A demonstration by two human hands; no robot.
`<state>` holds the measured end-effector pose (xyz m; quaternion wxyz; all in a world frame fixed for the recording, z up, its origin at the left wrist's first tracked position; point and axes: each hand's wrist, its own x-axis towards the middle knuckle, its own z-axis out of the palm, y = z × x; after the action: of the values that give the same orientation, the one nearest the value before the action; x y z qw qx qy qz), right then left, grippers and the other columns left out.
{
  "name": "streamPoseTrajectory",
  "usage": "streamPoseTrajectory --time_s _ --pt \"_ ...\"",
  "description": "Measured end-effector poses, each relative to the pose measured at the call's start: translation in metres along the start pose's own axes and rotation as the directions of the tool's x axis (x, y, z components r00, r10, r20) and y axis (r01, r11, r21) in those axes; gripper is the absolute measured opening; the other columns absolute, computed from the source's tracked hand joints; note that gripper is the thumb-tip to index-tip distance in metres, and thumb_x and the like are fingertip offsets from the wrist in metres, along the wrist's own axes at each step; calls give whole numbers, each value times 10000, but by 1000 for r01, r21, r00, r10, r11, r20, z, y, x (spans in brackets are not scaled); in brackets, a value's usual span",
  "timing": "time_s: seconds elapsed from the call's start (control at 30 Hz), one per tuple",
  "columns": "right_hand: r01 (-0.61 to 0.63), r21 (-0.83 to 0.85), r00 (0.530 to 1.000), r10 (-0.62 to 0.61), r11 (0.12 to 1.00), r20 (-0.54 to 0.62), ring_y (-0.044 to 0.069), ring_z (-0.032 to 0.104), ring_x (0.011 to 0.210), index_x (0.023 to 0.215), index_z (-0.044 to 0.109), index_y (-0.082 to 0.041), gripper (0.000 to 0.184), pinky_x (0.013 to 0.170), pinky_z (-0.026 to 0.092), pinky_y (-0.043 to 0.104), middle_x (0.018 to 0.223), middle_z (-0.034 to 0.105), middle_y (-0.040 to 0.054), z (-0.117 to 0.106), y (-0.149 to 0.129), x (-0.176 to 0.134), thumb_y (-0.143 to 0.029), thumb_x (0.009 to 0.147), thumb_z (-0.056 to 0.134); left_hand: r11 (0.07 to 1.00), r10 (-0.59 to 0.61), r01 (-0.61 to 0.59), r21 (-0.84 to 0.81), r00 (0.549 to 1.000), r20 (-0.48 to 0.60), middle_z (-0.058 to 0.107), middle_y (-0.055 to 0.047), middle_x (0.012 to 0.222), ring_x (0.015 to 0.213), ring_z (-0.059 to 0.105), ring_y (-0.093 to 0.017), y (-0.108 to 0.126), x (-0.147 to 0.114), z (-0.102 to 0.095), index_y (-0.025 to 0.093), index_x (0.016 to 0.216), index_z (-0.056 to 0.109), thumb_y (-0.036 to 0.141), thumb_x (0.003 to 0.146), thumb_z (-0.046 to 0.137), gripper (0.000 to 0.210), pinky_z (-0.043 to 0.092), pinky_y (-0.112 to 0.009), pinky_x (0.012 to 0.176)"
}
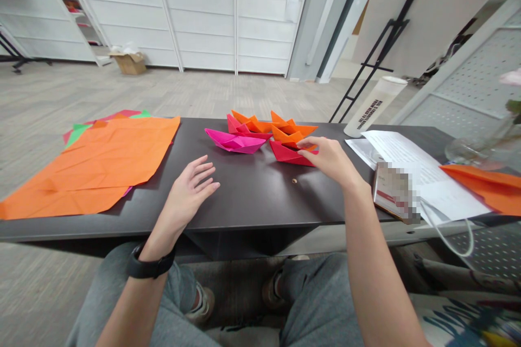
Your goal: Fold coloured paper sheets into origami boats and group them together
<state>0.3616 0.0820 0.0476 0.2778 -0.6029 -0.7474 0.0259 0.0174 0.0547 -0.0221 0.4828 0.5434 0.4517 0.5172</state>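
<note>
Several folded paper boats stand in a group at the back middle of the dark table. My right hand [328, 160] is at the right end of the nearest boat, a red paper boat [287, 153], its thumb and fingertips closed about the upper edge. Just behind it sit orange paper boats [285, 133], partly covered by my fingers. To their left lies a magenta paper boat [236, 142], with a pinkish-red paper boat [235, 123] behind it. My left hand [191, 187] hovers over the table, in front of the magenta boat, fingers apart and holding nothing.
A pile of orange paper sheets [101, 165] covers the table's left end. On the right are printed papers [431, 173], a phone-like object [393, 192], a white cylinder [376, 105], a white cable [468, 244], folded orange paper [488, 190] and a glass vase [468, 149].
</note>
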Motion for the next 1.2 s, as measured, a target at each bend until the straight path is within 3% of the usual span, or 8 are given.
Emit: streamPoseTrajectory --time_s 0.27,0.5,0.63,0.7,0.77,0.83,0.97,1.2 --pt "73 -19 989 -75 997 -126 287 687 1058 1044 737 -206 208 957 515 460 1109 749 80 -11 -4 -4 -196 877 614 1000 -5 5 -12 1000 4 581 -155 1352 1315 559 -334 1 0 0 203 1353 477 320 707 819 740 490 -531 1066" --pt "233 165 869 -130 958 -477 248 650 1082 1122 687 -250 215 925 517 406 1116 703 70 -51 -101 -64 -205 939 585 1000 -12 12 -4 1000 9 578 -151 1355 1310 566 -328 0 0 0 208 1350 474 312 707 816 736 480 -530 1078" --pt "279 139 927 -229 950 -297 246 689 966 1139 695 -263 228 830 533 374 1046 729 63 -48 -128 -86 -258 957 558 1000 -13 13 -2 1000 15 585 -160 1352 1304 574 -327 1 0 0 201 1346 470 319 706 807 733 485 -523 1073" --pt "71 27 983 -65 997 -173 244 710 802 1174 692 -257 266 725 532 355 893 757 54 -31 -113 -80 -302 967 531 1000 -8 8 9 1000 17 585 -165 1353 1305 574 -329 1 0 1 201 1348 468 330 706 800 734 489 -519 1068" --pt "-187 -130 975 168 974 -146 271 719 735 1222 678 -223 313 656 511 352 788 763 59 -10 -87 -69 -303 964 519 1000 -2 1 29 1000 21 583 -168 1359 1308 572 -333 1 0 0 205 1356 465 345 712 790 734 498 -514 1058" --pt "-285 -246 956 257 926 -140 293 732 785 1268 659 -198 354 646 500 346 807 772 82 9 -61 -59 -289 967 498 999 4 -5 47 1000 25 581 -170 1367 1310 571 -335 0 1 0 209 1364 465 358 721 779 731 507 -510 1046" --pt "-281 -301 959 258 911 -113 286 739 797 1311 636 -189 392 634 497 332 838 783 90 26 -37 -53 -311 967 493 999 9 -11 48 1000 24 582 -173 1366 1301 579 -334 -2 1 -1 206 1365 463 356 725 778 729 502 -521 1051" --pt "-323 -231 946 317 918 -64 332 730 925 1356 608 -169 422 725 516 381 918 787 116 19 -54 -52 -330 985 484 1000 9 -9 25 1000 12 586 -172 1349 1287 589 -327 -1 1 0 195 1355 463 336 715 791 733 479 -533 1074"
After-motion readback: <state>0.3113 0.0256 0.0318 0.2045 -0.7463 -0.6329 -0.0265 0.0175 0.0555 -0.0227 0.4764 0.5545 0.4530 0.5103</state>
